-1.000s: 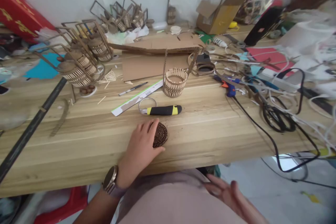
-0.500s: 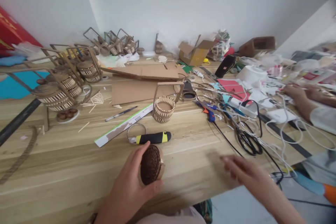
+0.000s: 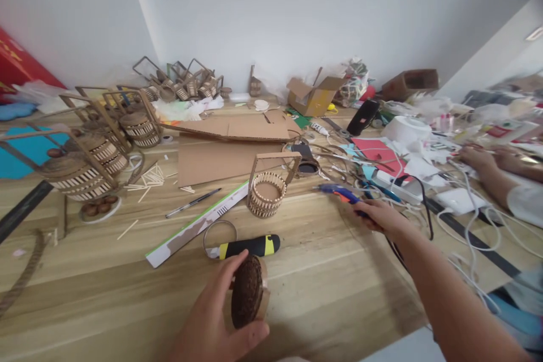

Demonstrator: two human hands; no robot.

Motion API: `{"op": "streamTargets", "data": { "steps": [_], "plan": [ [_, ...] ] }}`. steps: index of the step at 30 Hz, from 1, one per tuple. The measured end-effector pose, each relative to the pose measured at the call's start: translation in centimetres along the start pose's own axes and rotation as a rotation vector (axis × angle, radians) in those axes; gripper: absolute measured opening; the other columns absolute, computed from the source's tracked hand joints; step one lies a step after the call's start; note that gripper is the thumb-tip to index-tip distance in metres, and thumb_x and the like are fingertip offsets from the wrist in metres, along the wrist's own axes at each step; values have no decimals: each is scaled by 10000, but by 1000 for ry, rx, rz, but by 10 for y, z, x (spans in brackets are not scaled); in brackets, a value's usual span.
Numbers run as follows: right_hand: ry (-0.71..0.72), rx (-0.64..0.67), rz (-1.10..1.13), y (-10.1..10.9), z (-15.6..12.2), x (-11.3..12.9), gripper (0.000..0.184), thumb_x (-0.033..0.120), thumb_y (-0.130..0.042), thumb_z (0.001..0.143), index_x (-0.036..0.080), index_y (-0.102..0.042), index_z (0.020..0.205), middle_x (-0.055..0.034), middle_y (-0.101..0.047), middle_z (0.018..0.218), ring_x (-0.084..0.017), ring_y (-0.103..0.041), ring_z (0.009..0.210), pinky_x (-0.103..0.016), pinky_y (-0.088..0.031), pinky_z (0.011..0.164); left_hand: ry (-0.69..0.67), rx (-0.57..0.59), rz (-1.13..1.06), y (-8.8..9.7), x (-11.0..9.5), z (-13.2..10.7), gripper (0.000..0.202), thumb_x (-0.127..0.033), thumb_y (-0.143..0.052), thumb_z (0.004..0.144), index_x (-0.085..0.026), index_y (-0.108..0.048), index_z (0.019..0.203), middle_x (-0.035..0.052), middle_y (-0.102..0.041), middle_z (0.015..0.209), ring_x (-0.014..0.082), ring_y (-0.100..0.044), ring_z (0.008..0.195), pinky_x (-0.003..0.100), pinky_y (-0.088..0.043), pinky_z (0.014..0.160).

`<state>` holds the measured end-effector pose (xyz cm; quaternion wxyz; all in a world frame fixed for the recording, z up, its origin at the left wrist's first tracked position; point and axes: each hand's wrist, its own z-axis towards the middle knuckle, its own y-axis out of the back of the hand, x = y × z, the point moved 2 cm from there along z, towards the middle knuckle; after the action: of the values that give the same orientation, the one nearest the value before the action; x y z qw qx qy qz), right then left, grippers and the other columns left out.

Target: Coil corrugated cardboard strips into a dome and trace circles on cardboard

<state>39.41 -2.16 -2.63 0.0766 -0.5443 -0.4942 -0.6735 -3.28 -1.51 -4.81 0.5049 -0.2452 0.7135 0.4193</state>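
Your left hand (image 3: 217, 310) clasps the dark disc (image 3: 246, 293) by its rim near the front edge of the table (image 3: 322, 283), while your right hand (image 3: 379, 216) is clamped round the glue gun (image 3: 338, 189), whose tip, aimed toward the small basket (image 3: 259, 203), could strike it if swung leftward.

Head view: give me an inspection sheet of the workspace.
Surface: pale wood-grained table, crowded at right.
Job's things: round piece with dark brown textured face, tilted; blue and orange glue gun.
Clutter: black and yellow tool handle; flat brown cardboard; white strip with green edge.
Hands: left hand holds the round piece; right hand grips the glue gun.
Cables: white cables and a black cable at right.
Surroundings: plain pale wall behind; another person's hands at right.
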Motion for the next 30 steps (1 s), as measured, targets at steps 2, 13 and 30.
{"op": "streamTargets", "data": {
  "steps": [2, 13, 30],
  "plan": [
    [-39, 70, 117, 24, -10, 5, 245, 383, -605, 965, 146, -661, 997, 3, -660, 816, -83, -581, 566, -223, -511, 503, 11, 23, -14, -1, -1, 2, 826, -627, -718, 749, -288, -451, 1453, 140, -526, 1474, 371, -548, 1294, 529, -426, 1096],
    [-34, 299, 451, 6, -71, 35, 321, 396, -879, 575, 194, -728, 774, -56, -672, 686, -162, -610, 535, -271, -567, 433, 67, 255, -589, -16, -12, 19, 863, -678, -753, 718, -268, -454, 1416, 154, -511, 1382, 305, -584, 1140, 415, -540, 877],
    [197, 791, 639, -101, -131, 59, 341, 557, -718, 781, 217, -724, 803, -99, -721, 783, -204, -631, 593, -300, -517, 481, -63, 174, -422, 11, -22, 30, 793, -329, -803, 705, -270, -459, 1417, 130, -471, 1436, 312, -531, 1257, 447, -504, 1011]
  ]
}}
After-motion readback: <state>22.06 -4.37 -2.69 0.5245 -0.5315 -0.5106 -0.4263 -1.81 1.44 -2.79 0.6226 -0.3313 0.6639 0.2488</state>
